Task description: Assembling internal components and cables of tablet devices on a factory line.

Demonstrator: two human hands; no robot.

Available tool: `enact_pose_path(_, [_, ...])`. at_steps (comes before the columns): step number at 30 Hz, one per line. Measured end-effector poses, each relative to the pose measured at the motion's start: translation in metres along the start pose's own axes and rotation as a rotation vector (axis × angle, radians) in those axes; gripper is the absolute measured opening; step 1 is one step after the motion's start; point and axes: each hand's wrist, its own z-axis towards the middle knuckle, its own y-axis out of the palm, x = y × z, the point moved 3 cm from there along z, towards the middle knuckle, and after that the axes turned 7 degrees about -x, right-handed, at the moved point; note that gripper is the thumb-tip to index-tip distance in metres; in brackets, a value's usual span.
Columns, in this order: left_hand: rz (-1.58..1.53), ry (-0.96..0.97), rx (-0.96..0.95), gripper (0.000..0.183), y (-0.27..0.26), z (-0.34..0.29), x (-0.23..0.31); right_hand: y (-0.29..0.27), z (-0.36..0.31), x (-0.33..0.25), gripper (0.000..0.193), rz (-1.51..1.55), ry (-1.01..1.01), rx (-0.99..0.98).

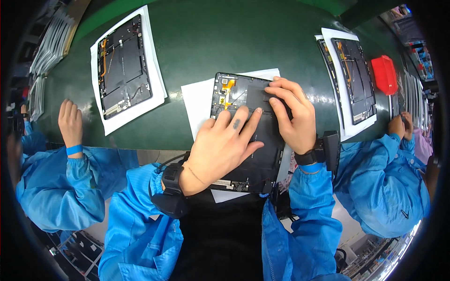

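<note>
An opened tablet housing [267, 154], black inside with an orange flex cable [228, 88] at its upper left, lies in front of me on white paper [197, 96]. My left hand [222, 145] rests across its middle, palm down and fingers spread, hiding much of the interior. My right hand [295, 110] is at its upper right edge. There, the right thumb and forefinger come close together in a pinch beside a dark square patch [256, 97] on the housing. Whatever lies between those fingertips is too small or hidden to make out.
Another housing [124, 65] lies on paper to the left, near a co-worker's hand [70, 124]. More housings [355, 79] on paper are at the right, beside a red tray [384, 75] and another co-worker's hands [402, 126]. Stacked panels [51, 44] stand far left on the green table [211, 37].
</note>
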Motion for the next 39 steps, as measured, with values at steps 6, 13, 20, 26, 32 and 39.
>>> enact_pose_path(6, [-0.678,-0.221,-0.129,0.042,-0.011,-0.099,-0.031,-0.009,0.000,-0.002,0.022,0.016,0.011,0.027])
enact_pose_path(13, [-1.800,-0.442,-0.031,0.042,0.057,-0.122,-0.015,-0.013,0.006,-0.007,0.021,0.076,0.082,0.046])
enact_pose_path(20, [-1.277,-0.440,0.064,0.029,-0.026,-0.097,-0.053,-0.015,-0.005,0.008,0.022,0.345,0.145,0.169])
enact_pose_path(26, [-1.418,-0.456,0.351,0.027,-0.034,-0.081,-0.143,-0.013,-0.010,0.008,0.024,0.438,0.151,0.227])
enact_pose_path(32, [-1.555,-0.535,0.523,0.026,-0.014,-0.090,-0.140,-0.010,-0.005,0.008,0.023,0.453,0.145,0.198])
enact_pose_path(39, [-1.477,-0.545,0.483,0.018,0.025,-0.021,-0.142,-0.016,-0.020,0.018,0.021,0.333,0.117,0.279])
